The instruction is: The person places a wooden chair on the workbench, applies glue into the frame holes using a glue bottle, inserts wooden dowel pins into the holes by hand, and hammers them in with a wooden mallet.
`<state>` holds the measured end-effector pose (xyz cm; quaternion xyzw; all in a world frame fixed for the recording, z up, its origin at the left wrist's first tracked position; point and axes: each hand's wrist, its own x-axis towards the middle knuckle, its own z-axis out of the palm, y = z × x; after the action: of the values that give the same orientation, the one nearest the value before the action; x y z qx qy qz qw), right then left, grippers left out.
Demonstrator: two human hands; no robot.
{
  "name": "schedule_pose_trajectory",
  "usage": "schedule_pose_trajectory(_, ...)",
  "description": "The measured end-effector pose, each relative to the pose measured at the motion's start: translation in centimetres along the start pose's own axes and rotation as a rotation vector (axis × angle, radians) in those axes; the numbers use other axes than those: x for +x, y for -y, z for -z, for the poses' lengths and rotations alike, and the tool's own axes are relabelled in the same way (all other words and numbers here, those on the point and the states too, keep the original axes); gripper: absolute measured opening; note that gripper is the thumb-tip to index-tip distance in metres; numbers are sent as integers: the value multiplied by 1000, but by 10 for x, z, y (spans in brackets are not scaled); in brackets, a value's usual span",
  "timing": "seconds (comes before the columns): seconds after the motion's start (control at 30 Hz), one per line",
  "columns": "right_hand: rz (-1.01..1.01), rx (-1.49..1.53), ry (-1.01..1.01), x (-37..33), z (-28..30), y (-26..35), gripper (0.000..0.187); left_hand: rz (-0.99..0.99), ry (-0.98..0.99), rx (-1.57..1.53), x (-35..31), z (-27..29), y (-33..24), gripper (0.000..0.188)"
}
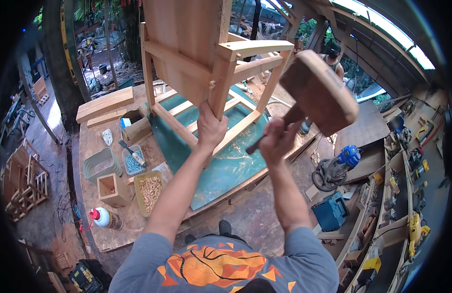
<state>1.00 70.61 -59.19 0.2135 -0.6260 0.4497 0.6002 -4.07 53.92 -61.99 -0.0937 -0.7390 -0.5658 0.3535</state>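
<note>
Closest to the head camera is a grey shirt (211, 266) with an orange basketball print, worn by the person standing at the near edge of a wooden surface (130, 232). Near that surface's left corner stands a white bottle (107, 218) with a red cap; beyond it are a square wooden box (113, 190), a tub (137, 193) of wooden dowels (150, 189), a smaller tub of blue pieces, and a grey tub (101, 171). Boards (105, 105) lie at the far left corner. A green mat (221, 183) covers much of the middle, and on it rests a wooden chair frame (248, 71). Around the surface, the workshop has open sides with greenery outside, wooden chairs (26, 180) on the floor at left, a co-worker (333, 61) past the far right, and a blue machine (350, 155), a teal case (331, 212) and tool-filled shelves (395, 233) to the right. The left hand (212, 128) is wrapped around an upright post of the chair frame. The right hand (278, 141) is closed on the handle of a wooden mallet (318, 95), whose head is raised beside the frame, apart from it.
</note>
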Motion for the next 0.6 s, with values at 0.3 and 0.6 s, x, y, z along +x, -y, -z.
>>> schedule_pose_trajectory(0.3, 131, 372, 29, -25, -70, 0, 55, 3, -10, 15, 7, 4, 5, 54)
schedule_pose_trajectory(0.6, 40, -77, 212, -63, 30, -40, 45, 91, 103, 41, 5, 15, 0, 57)
